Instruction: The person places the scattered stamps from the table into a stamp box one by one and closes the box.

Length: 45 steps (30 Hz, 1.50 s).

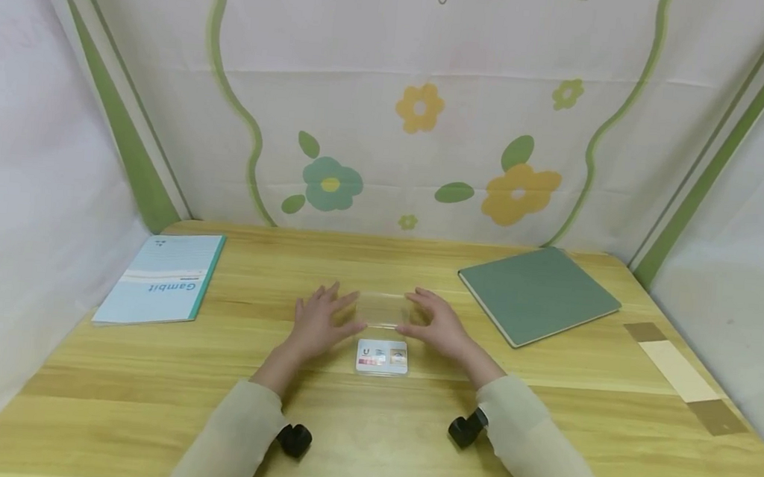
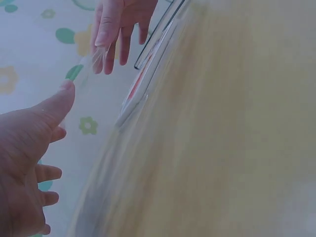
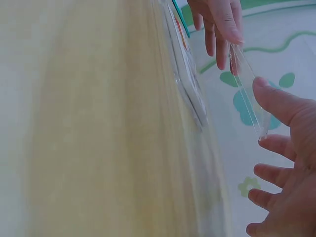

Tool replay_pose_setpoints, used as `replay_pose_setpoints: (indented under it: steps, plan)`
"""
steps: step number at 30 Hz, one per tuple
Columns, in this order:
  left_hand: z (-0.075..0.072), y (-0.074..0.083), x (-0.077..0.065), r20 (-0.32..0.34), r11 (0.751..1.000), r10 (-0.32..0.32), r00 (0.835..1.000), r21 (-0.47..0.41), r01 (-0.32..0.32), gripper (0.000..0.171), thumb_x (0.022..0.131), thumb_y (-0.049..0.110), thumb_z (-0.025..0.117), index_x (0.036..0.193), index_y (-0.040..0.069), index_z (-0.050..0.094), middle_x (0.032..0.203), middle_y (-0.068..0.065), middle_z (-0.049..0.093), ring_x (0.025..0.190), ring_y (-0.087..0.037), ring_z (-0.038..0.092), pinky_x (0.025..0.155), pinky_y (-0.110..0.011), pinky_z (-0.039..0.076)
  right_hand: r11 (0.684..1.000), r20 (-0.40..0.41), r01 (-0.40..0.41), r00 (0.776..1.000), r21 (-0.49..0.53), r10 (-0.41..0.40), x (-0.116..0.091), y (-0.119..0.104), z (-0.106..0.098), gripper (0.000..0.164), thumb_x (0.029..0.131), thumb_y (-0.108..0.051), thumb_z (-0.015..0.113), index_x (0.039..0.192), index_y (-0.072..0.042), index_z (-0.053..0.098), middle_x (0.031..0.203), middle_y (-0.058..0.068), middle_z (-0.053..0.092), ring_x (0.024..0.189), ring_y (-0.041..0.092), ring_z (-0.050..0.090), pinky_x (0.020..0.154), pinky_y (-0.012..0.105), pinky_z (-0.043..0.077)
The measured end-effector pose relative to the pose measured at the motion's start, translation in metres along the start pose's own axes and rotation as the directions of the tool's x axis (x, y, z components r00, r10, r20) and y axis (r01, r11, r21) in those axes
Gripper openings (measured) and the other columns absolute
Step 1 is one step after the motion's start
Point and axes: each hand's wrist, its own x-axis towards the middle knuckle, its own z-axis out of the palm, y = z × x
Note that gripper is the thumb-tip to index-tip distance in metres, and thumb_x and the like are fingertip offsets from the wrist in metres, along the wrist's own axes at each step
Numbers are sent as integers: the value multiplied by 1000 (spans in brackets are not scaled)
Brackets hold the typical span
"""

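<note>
Between my two hands is a clear plastic lid [image 1: 383,311], thin and rectangular, held above the table. My left hand [image 1: 317,327] pinches its left end between thumb and index finger, the other fingers spread. At the opposite end my right hand [image 1: 440,328] grips it the same way, as the right wrist view also shows with the see-through lid [image 3: 249,94] tilted there. Just nearer to me lies a small white flat box [image 1: 382,361] with a printed face, apart from both hands. In the left wrist view the white box [image 2: 143,81] appears edge-on.
A light blue notebook [image 1: 167,274] lies at the left of the wooden table [image 1: 365,447]. Back right is a green hardcover notebook [image 1: 539,296]. A brown and cream strip [image 1: 684,375] lies along the right edge. Patterned cloth [image 1: 378,118] hangs behind.
</note>
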Motion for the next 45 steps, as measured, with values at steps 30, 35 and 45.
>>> replay_pose_setpoints:
  steps: [30, 35, 45]
  plan:
    - [16, 4, -47, -53, 974, 60, 997, -217, -70, 65, 66, 48, 68, 119, 14, 54, 128, -12, 40, 121, -30, 26, 93, -56, -1, 996, -56, 81, 995, -37, -83, -51, 3, 18, 71, 62, -34, 75, 120, -3, 49, 129, 14, 38, 118, 32, 30, 94, 52, 17]
    - [18, 4, -48, -41, 986, 87, 995, -137, -92, 63, 65, 49, 68, 116, 16, 55, 126, -15, 42, 121, -33, 26, 93, -56, 1, 990, -63, 90, 993, -112, -98, -53, 8, 24, 69, 61, -36, 75, 118, -5, 51, 128, 14, 40, 118, 30, 31, 96, 50, 8]
    - [21, 3, -51, -37, 993, 107, 994, -38, -108, 61, 66, 47, 68, 115, 13, 56, 126, -15, 41, 121, -33, 26, 93, -57, 4, 969, -65, 112, 989, -221, -129, -53, 11, 29, 68, 61, -43, 73, 116, -8, 53, 125, 13, 42, 117, 30, 32, 95, 52, 6]
